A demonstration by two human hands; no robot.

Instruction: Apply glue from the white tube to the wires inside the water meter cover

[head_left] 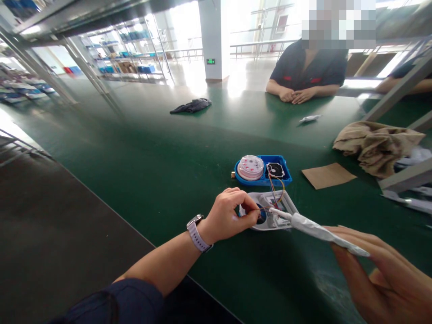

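Note:
My left hand (pixel 234 213), with a watch on its wrist, is closed in a pinch on thin wires (pixel 265 210) above a grey plastic cover (pixel 289 202). In my right hand (pixel 378 265) is a crumpled white squeeze tube (pixel 313 227), gripped near its tail end. The tube's narrow nozzle (pixel 280 213) points left, its tip close to the pinched wires. Behind the cover sits a blue housing (pixel 286 173) with a round white dial unit (pixel 250 167) and a black square part (pixel 275 170). Coloured wires run from the housing to the cover.
A brown paper sheet (pixel 328 175) lies right of the housing, near a bundled beige cloth (pixel 374 141) and a metal post (pixel 410 174). Farther off on the green table (pixel 135 139) are a dark cloth (pixel 191 105) and a small white item (pixel 310 118). A person (pixel 308 69) sits opposite.

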